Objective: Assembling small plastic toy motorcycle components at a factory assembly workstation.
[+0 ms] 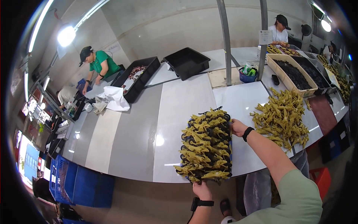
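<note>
A blue tray point(230, 149) packed with several olive-yellow plastic parts point(205, 145) on black pieces lies on the white worktable point(141, 130). My left hand point(202, 189) grips the tray's near edge. My right hand point(238, 127) holds its far right corner; a black band is on that wrist. To the right lies a loose heap of the same yellow parts point(281, 117).
Black bins point(186, 61) and a white cloth point(115, 98) sit at the table's far side. A beige crate of dark pieces point(294, 74) stands at the right. A person in green point(97, 63) and one in white point(279, 31) work nearby. Blue crates point(74, 181) stand below left.
</note>
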`<state>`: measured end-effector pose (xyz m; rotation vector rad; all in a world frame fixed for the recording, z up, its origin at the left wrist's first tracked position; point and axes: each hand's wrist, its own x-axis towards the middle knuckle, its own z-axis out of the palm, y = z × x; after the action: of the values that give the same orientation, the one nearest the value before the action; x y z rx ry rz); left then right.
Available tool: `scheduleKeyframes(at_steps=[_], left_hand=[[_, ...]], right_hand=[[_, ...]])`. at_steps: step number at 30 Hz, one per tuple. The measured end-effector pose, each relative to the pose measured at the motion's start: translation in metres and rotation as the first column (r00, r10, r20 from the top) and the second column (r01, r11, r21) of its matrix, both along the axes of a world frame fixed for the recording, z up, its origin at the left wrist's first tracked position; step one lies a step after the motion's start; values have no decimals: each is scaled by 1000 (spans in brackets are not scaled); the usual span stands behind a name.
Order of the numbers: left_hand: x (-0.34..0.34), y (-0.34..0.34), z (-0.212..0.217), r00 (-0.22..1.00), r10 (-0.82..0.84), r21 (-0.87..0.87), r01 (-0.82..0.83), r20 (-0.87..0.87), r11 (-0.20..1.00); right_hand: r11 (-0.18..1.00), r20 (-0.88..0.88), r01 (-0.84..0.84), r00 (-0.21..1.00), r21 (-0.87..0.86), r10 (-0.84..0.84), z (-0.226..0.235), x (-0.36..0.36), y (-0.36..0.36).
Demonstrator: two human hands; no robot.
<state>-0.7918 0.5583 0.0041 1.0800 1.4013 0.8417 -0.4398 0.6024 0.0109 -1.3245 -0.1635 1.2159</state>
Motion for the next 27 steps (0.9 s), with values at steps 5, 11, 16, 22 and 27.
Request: scheduleKeyframes(at_steps=[5,11,16,22,27], left_hand=[[15,20,18,978,64,-159,-32,197,987],[39,33,48,950,128,-253,-54,286,966],[42,29,54,937,147,-220,-78,318,972],[42,43,12,892,100,-151,-36,440,988],[-3,66,-30,862,-405,226,478,-305,849]], right_hand=[[996,37,21,999,-89,-18,21,-9,37],[977,-123,209,970,-31,-212,7,16,23],[951,28,304,952,54,-306,64,-19,-41],[978,209,126,965,164,-159,84,-99,-187],[993,389,26,921,-114,21,108,-171,-335]])
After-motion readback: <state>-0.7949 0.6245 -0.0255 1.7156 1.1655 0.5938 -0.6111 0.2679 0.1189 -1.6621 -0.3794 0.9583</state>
